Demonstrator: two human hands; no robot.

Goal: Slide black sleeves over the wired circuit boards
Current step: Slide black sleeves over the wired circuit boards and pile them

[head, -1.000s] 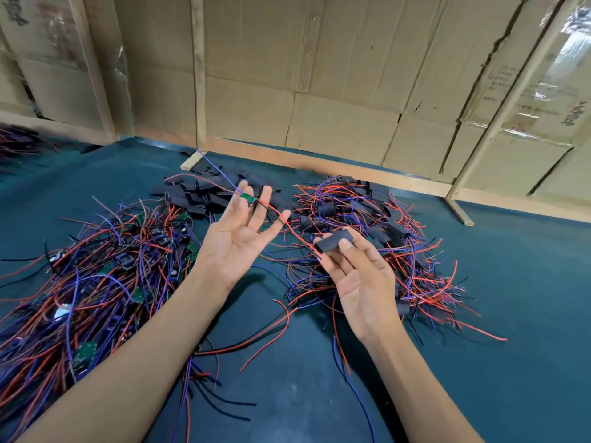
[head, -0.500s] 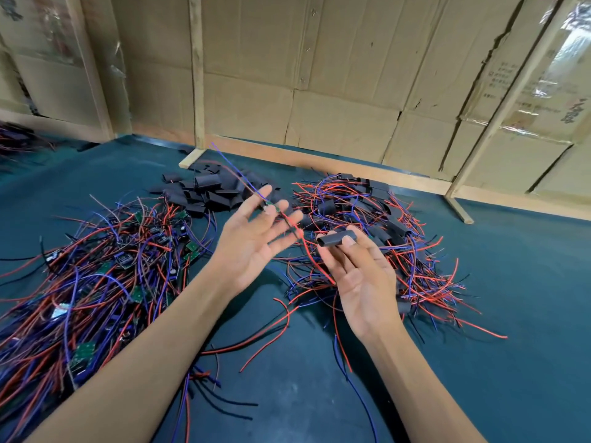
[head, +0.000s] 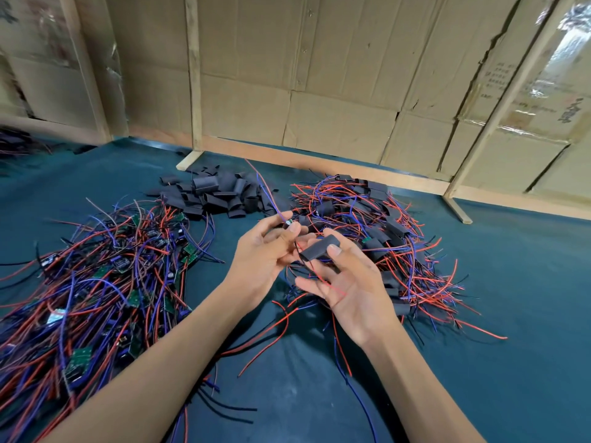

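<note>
Left hand [head: 262,251] closed on board [head: 289,222] beside sleeve [head: 319,248].

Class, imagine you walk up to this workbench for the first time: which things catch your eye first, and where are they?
Two hands meet at the centre: the right hand pinches a black sleeve, the left hand grips a wired circuit board. A big tangle of unsleeved boards sprawls left, a sleeved pile lies right, and loose sleeves are heaped behind.
</note>
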